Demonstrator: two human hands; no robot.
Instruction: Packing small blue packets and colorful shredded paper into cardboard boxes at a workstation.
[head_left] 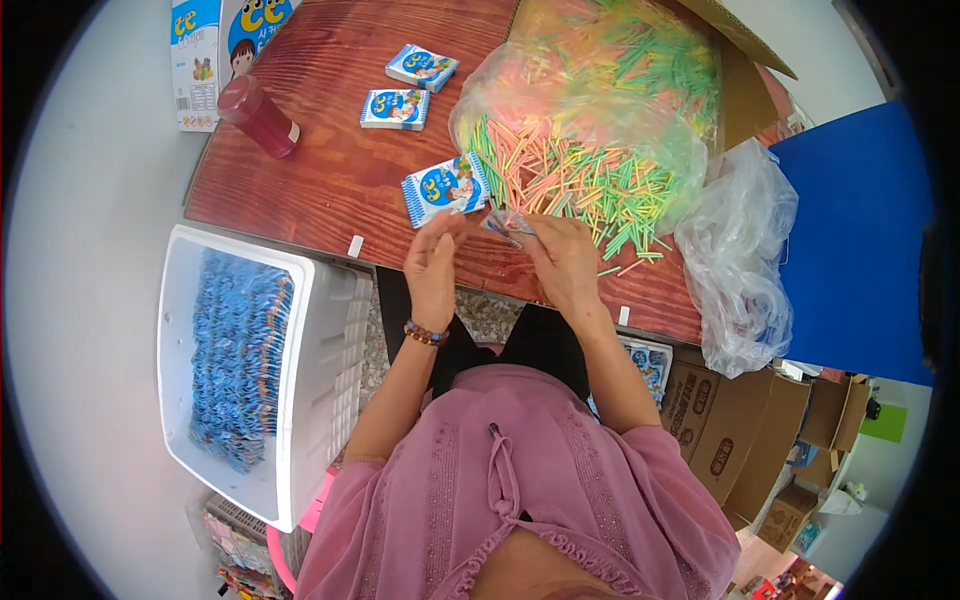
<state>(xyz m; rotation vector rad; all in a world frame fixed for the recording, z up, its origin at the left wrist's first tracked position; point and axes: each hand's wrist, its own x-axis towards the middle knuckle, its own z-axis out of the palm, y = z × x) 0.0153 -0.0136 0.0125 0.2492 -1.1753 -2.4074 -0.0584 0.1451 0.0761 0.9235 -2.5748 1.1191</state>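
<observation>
Near the table's front edge, my right hand (566, 262) pinches a small, shiny printed packet (508, 227) between thumb and fingers. To its left is my left hand (431, 268), its fingers loosely curved and slightly apart, with nothing visible in them. Its fingertips are close to the lower edge of a pile of blue-and-white sachets (447, 188); whether they touch is unclear. Just beyond my right hand, pink, green and yellow candy sticks (570, 180) spill out of a large clear plastic bag (600, 75). Two neat stacks of sachets, one nearer (394, 109) and one farther (422, 67), lie beyond the pile.
A red-lidded jar (258, 117) and printed cartons (197, 65) stand at the far left. Below them, a white bin (330, 370) holds rows of blue sachets (238, 350). Right of the candy are a crumpled clear bag (740, 260), a blue panel (850, 240) and cardboard boxes (735, 430).
</observation>
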